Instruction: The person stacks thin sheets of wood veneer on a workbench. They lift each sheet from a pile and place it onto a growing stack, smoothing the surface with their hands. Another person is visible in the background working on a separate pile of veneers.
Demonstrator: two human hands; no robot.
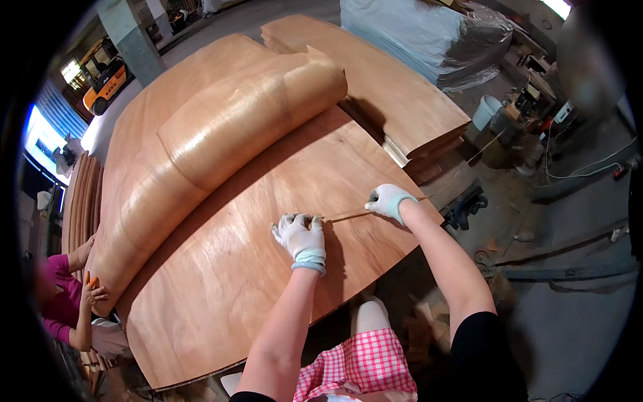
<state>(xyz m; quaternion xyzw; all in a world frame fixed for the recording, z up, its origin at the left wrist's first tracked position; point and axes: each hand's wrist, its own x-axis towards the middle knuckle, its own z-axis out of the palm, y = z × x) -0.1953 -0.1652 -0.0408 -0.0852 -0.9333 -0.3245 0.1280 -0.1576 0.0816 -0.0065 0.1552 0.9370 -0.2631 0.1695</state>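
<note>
Both my hands wear white gloves with pale blue cuffs. A thin brown strip (346, 215) runs between them, just over the wood sheet (234, 268). My left hand (299, 238) is low over the sheet, its fingers curled at the strip's left end. To the right, near the sheet's edge, my right hand (388, 202) pinches the strip between thumb and fingers. Across the sheet lies a large rolled-back wood veneer (221, 144), glossy and curved. Whether the strip is veneer or tape I cannot tell.
At left a person in a magenta top (60, 295) touches the roll, one hand on an orange-handled tool (93, 283). A second wood stack (395, 100) stands behind right. Beyond are a plastic-wrapped pile (429, 40), a white bucket (486, 111) and an orange forklift (106, 80).
</note>
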